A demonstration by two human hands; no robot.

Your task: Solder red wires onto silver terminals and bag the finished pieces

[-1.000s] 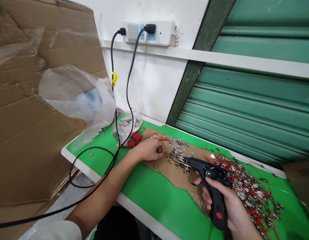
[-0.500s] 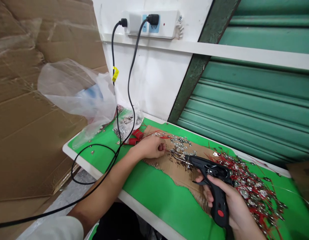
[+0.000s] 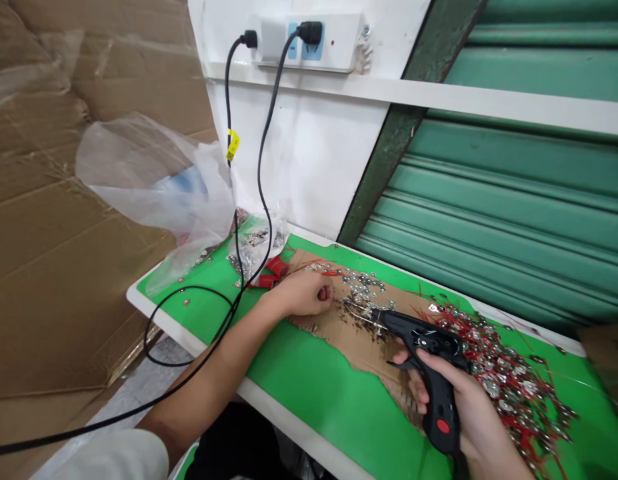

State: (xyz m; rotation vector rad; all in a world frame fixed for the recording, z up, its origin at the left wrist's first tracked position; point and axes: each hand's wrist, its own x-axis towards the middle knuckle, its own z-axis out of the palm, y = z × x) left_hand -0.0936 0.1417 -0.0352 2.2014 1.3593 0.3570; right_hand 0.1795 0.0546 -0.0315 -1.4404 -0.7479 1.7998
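Observation:
My right hand [image 3: 469, 393] is wrapped round the grip of a black soldering gun [image 3: 441, 393] with a red button. Its thin metal tip points left over a piece of brown cardboard [image 3: 359, 353], close to dark scorch marks. Just left of that tip, my left hand [image 3: 309, 293] rests on the cardboard with its fingers pinched together. Whatever lies between those fingertips is too small to make out. Small round metal pieces [image 3: 363, 287] are scattered on the cardboard behind the tip. To the right spreads a pile of metal pieces with red wires [image 3: 509, 380].
Red wire bundles [image 3: 276, 268] and a clear bag of metal parts [image 3: 256, 247] lie left on the green tabletop [image 3: 309, 393]. Black cables [image 3: 261, 147] hang from a wall socket strip [image 3: 339, 43]. Cardboard [image 3: 89, 280] stands left; a green shutter [image 3: 513, 200] rises behind.
The view has shifted very slightly. Both hands and the soldering gun keep almost the same places over the cardboard.

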